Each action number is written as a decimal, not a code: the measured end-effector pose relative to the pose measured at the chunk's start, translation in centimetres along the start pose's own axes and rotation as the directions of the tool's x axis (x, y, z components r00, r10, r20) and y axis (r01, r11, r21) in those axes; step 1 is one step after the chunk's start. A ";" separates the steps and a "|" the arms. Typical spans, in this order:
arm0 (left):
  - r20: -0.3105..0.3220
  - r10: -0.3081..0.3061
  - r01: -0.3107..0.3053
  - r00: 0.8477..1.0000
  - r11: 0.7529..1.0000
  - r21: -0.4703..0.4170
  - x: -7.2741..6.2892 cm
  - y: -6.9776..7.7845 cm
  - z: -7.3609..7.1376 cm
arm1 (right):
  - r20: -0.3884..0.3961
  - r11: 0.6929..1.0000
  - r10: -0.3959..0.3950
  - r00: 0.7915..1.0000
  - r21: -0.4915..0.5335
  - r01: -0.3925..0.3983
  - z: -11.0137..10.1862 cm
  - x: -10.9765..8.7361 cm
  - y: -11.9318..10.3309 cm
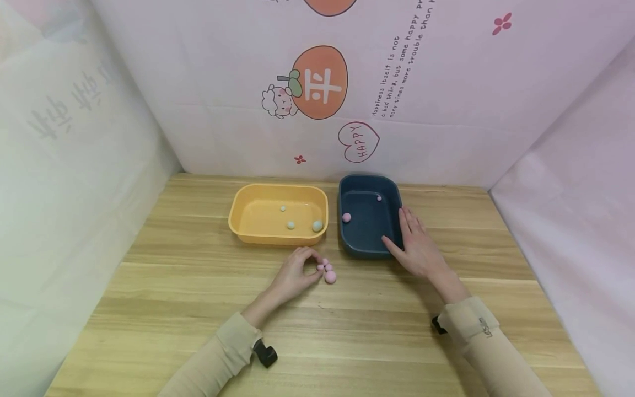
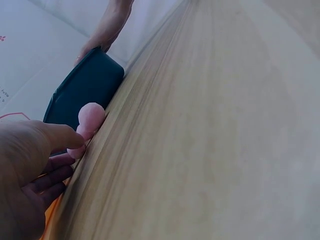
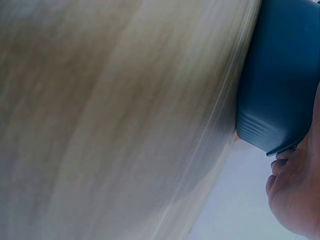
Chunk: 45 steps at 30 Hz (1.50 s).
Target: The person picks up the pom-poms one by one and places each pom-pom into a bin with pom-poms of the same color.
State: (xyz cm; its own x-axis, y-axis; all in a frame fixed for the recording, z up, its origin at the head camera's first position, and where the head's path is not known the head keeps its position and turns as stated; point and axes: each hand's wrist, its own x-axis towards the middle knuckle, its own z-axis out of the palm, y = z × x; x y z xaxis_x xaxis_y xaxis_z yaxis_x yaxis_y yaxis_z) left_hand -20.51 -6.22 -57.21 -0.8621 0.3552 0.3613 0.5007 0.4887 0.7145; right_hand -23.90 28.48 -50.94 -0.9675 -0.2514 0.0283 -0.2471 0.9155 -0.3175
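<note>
On the wooden table, my left hand (image 1: 294, 275) has thumb and forefinger around a small pink ball (image 1: 320, 267). Several pink balls sit beside those fingertips, the largest pink ball (image 1: 330, 277) nearest me. The left wrist view shows the thumb against a pink ball (image 2: 76, 151), with the forefinger mostly hidden. My right hand (image 1: 419, 246) grips the dark blue bin (image 1: 369, 255) at its near right corner, thumb over the rim and fingers along the outer side. Inside that bin lie a pink ball (image 1: 346, 218) and a smaller one (image 1: 379, 198).
Left of the blue bin stands a yellow bin (image 1: 278, 241) holding a large pale green ball (image 1: 317, 225) and two smaller ones. Behind both bins rises a printed white cloth (image 1: 223, 132), and white cloth also hangs at either side of the table (image 1: 357, 342).
</note>
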 end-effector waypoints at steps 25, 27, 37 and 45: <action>0.004 -0.041 0.041 0.999 0.999 -0.008 0.0 -0.6 0.3 | -0.011 1.000 -0.001 1.000 0.007 0.001 -0.1 0.0 -0.1; 0.000 -0.033 0.033 0.999 0.999 -0.013 0.0 -0.6 0.3 | -0.009 1.000 -0.001 1.000 0.007 0.001 -0.1 0.0 -0.1; 0.052 -0.087 0.088 0.995 0.996 -0.021 0.3 1.1 -1.2 | -0.002 1.000 0.004 1.000 0.004 -0.004 -0.1 0.1 -0.1; 0.048 -0.126 0.128 0.991 0.990 -0.049 0.0 1.4 -1.6 | -0.005 1.000 0.002 1.000 0.002 -0.002 0.0 0.1 0.0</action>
State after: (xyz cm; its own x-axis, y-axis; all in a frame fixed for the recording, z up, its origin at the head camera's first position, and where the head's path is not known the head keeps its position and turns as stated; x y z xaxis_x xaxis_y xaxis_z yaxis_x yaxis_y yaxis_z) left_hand -19.97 -6.83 -55.26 -0.9137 0.3287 0.2390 0.3814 0.4903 0.7837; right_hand -23.98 28.47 -50.94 -0.9683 -0.2478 0.0325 -0.2450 0.9154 -0.3195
